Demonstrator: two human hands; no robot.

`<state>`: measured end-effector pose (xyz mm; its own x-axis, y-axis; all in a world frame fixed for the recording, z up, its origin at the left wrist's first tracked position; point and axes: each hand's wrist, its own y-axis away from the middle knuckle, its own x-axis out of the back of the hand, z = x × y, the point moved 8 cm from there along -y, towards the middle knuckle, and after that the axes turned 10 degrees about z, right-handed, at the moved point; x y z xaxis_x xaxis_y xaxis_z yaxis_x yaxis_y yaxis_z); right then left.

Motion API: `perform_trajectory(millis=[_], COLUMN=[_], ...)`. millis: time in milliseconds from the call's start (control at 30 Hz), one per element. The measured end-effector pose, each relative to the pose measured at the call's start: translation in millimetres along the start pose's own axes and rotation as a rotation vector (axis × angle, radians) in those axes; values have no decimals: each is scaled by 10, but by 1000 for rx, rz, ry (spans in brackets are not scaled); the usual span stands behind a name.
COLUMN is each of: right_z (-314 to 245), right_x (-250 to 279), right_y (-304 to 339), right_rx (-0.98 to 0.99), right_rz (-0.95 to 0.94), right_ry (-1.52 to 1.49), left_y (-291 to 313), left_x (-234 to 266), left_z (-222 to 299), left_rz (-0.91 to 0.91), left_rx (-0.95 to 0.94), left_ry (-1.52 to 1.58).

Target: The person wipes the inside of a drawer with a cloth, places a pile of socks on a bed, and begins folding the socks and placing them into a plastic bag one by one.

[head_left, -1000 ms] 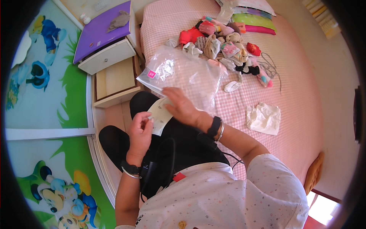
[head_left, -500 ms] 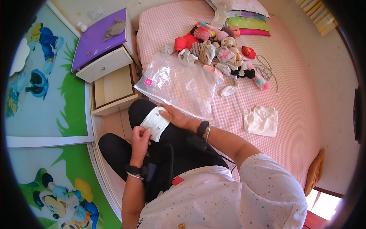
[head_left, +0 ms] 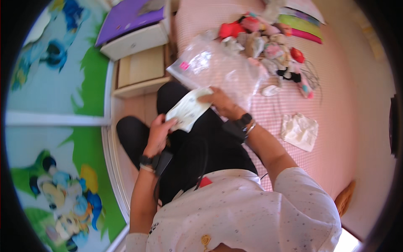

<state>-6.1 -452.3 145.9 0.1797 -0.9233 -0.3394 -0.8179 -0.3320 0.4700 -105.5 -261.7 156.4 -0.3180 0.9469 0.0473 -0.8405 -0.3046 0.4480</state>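
A pale white cloth with small dark prints stretches over my black-trousered lap. Its exact kind of garment cannot be made out. My left hand pinches the near left corner between thumb and fingers. At the far right end, my right hand grips the cloth, its thumb hidden against the fabric. Just beyond my knees, a clear plastic bag with a pink tag lies flat on the bed.
A heap of socks and small clothes lies on the pink checked bed. A folded white cloth rests to my right. On the left stand a purple-topped nightstand with an open drawer and a cartoon-printed sliding door.
My hands have moved farther apart, and the cloth is now opened out longer and lifted between them. The whole view has shifted, with the room appearing farther right and higher.
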Motion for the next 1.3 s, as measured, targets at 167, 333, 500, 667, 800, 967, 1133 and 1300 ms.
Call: perform_trajectory(millis=[167, 333, 500, 667, 800, 967, 1133, 1300], right_z=[-182, -273, -734, -710, -558, -463, -520, -495], right_x=[-41, -53, -260, -549, -750, -747, -816, -769], right_y=[17, 66, 359, 578, 624, 613, 838, 818], right_rx=[-4, 38, 501, 913, 884, 763, 944, 889], right_rz=[-5, 59, 302, 271, 127, 29, -80, -87], right_ry=[-69, -46, 690, 789, 858, 824, 816, 827], left_y=[14, 117, 158, 161, 204, 241, 274, 352], left_x=[-1, -115, -141, -183, -215, -249, -325, -374], left_z=[71, 175, 207, 202, 229, 269, 347, 408], left_rz=[-23, -64, -57, -74, -93, -129, -137, -212], left_rx=[22, 86, 82, 61, 69, 61, 98, 39], left_ry=[56, 240, 219, 249, 285, 359, 558, 591])
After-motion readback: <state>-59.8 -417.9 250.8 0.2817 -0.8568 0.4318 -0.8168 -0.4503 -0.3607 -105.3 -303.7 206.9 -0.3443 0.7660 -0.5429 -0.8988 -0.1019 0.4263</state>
